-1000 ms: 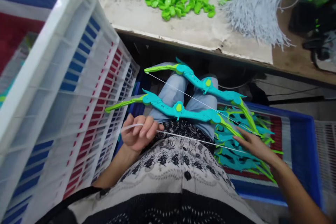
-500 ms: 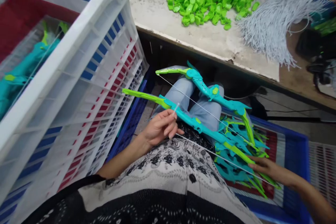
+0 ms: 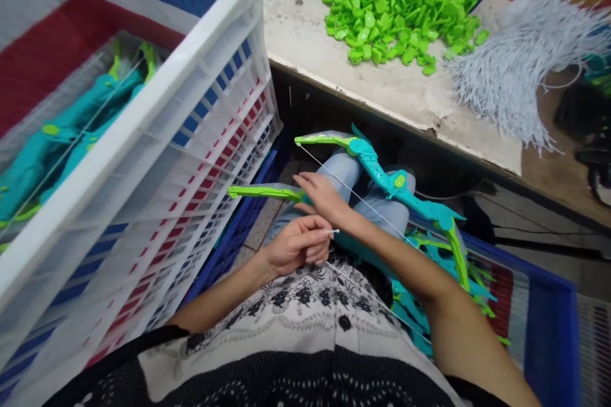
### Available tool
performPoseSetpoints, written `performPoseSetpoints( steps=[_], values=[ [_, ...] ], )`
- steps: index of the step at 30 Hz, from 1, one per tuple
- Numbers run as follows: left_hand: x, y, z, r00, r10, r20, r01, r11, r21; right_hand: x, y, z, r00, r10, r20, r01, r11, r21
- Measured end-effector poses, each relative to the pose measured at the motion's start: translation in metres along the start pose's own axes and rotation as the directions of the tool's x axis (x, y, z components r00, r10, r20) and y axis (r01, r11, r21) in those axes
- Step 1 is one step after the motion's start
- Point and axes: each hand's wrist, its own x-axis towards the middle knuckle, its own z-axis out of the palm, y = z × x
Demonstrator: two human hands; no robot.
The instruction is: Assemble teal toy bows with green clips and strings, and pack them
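Observation:
My left hand (image 3: 301,243) is closed in a pinch on the bowstring, and the string's small white tip (image 3: 337,231) sticks out past the fingers. The rest of this white string runs down to the right across my lap. My right hand (image 3: 324,196) reaches across and grips the near toy bow (image 3: 265,191) where its lime-green limb meets the teal body. My right forearm hides most of that bow. A second toy bow (image 3: 377,172), teal with lime-green limbs and strung, lies across my knees just beyond.
A white crate (image 3: 229,70) on my left holds finished-looking bows (image 3: 76,124). On the worktable (image 3: 382,92) lie a heap of green plastic pieces (image 3: 396,6) and a bundle of white strings (image 3: 510,70). A blue crate (image 3: 548,324) with more bow parts stands at my right.
My right hand has left the bow's lower-right limb and come across to its upper-left limb, beside my left hand. The left hand still pinches the string. The view has shifted slightly.

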Motion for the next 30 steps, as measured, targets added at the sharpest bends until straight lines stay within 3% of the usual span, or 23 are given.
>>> performPoseSetpoints(
  steps=[3,5,6,9,10,12,16,21,30],
  values=[
    [-0.004,0.008,0.0,0.988,0.118,-0.104,-0.114,0.993,0.041,0.046,-0.002,0.038,0.984,0.068,0.165,-0.084,0.993,0.088],
    [-0.01,0.018,-0.007,0.919,0.286,-0.271,-0.256,0.956,0.141,0.055,0.009,0.039,0.976,0.075,0.206,-0.132,0.951,0.281],
    [-0.013,0.024,-0.012,0.842,0.392,-0.37,-0.328,0.917,0.226,0.055,0.017,0.033,0.976,0.067,0.207,-0.147,0.903,0.403],
    [-0.013,0.046,-0.03,0.527,0.663,-0.533,-0.409,0.747,0.524,0.052,0.04,0.009,0.964,0.081,0.252,-0.238,0.684,0.69],
    [-0.009,0.054,-0.035,0.453,0.717,-0.53,-0.392,0.694,0.605,0.051,0.044,0.003,0.953,0.091,0.29,-0.283,0.614,0.737],
    [0.002,0.068,-0.042,0.385,0.787,-0.481,-0.328,0.604,0.726,0.049,0.049,-0.004,0.934,0.105,0.34,-0.344,0.516,0.785],
    [0.028,0.089,-0.043,0.386,0.848,-0.363,-0.203,0.462,0.864,0.049,0.048,0.001,0.933,0.128,0.336,-0.357,0.441,0.823],
    [0.039,0.099,-0.046,0.391,0.87,-0.301,-0.091,0.362,0.928,0.05,0.05,0.003,0.929,0.141,0.343,-0.368,0.458,0.809],
    [0.045,0.102,-0.052,0.409,0.882,-0.233,-0.094,0.295,0.951,0.052,0.052,0.003,0.925,0.144,0.353,-0.379,0.441,0.814]
  ],
)
